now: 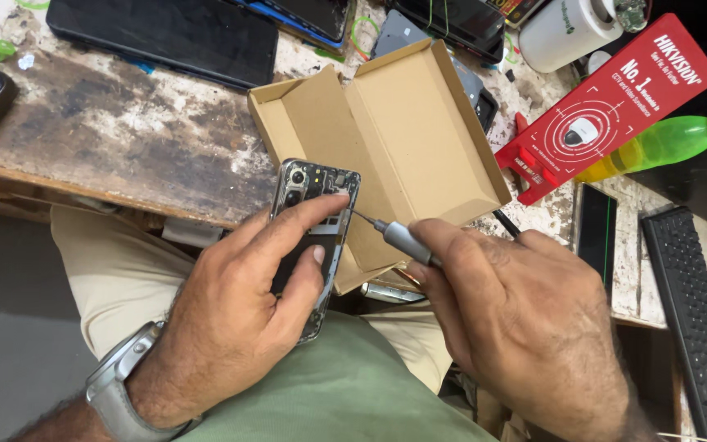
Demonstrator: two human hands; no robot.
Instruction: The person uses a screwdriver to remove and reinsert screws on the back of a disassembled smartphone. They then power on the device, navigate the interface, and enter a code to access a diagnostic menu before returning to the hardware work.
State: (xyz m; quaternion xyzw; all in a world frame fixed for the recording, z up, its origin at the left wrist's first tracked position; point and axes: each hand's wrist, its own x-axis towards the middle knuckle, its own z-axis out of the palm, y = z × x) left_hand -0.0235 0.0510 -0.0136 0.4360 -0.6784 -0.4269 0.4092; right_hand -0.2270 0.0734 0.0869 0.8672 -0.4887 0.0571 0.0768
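Left hand [247, 311] is gripping an opened phone [314, 214], right hand [509, 303] is grasping a screwdriver [398, 237], tip at the frame; keeping the tip square appears advisable, above the cardboard box [403, 139].

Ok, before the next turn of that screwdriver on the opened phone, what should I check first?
1. Left hand grips the opened black phone with bare circuitry: ok.
2. Right hand holds the slim grey metal screwdriver: ok.
3. Tip meets the phone's right edge by the left index finger: ok; seated in a screw: cannot tell.
4. Phone supported: held in the air over the lap, not on the worn wooden bench: not ok.
5. Open brown cardboard box close by for loose parts: ok.
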